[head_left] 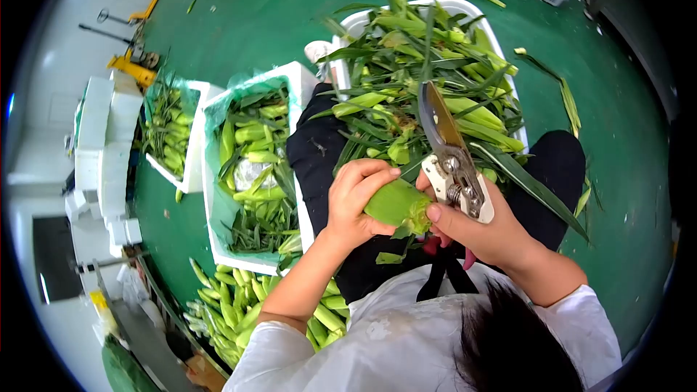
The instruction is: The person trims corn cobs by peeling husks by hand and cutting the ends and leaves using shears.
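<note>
Fingers (369,173) of the left hand (352,205) clamp the green corn ear (390,202) at centre frame, its foreshortened long axis, from my remote view, sloping down-right toward the right hand (485,236), which holds pruning shears (451,158), thumb against the ear's frayed end.

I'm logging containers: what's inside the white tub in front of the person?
The white tub holds a heap of green husks and leaves. Its bottom and anything beneath the heap are covered; the shears hide some.
</note>
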The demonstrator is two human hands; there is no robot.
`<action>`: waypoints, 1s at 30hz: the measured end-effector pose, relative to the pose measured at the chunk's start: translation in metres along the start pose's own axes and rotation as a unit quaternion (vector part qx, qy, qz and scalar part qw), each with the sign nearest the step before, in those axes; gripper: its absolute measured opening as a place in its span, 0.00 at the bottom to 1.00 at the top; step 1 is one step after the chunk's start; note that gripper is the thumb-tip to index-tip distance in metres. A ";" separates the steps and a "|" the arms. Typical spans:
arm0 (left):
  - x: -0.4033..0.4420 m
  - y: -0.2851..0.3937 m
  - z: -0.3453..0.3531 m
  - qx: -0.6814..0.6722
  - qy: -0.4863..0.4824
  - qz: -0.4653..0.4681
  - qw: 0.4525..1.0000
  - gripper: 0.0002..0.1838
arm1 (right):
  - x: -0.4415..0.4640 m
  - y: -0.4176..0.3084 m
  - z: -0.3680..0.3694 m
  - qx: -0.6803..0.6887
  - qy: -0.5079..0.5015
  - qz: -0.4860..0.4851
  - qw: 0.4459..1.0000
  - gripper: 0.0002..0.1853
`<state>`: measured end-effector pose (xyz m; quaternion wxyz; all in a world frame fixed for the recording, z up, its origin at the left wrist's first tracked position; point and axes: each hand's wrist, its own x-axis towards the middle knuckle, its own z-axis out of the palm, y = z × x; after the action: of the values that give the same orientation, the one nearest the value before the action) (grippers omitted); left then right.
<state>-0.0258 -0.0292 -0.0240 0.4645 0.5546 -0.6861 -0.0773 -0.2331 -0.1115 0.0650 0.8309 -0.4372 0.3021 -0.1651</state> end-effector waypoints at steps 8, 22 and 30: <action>-0.059 0.024 0.041 -0.440 0.175 -0.147 0.868 0.40 | 0.012 0.016 0.047 0.233 -0.087 0.029 0.968 0.22; -0.451 0.138 -0.267 0.003 0.685 -0.594 0.421 0.39 | 0.040 0.062 -0.097 -0.190 0.008 0.375 0.907 0.19; -0.496 0.058 -0.312 0.029 0.753 -0.412 0.513 0.28 | 0.166 0.037 -0.199 -0.362 0.078 0.180 0.911 0.16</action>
<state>0.1363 0.5335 -0.0882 0.7070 0.6383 0.2239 0.2063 -0.2344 -0.3046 -0.1117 0.6048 -0.6321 0.4785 0.0750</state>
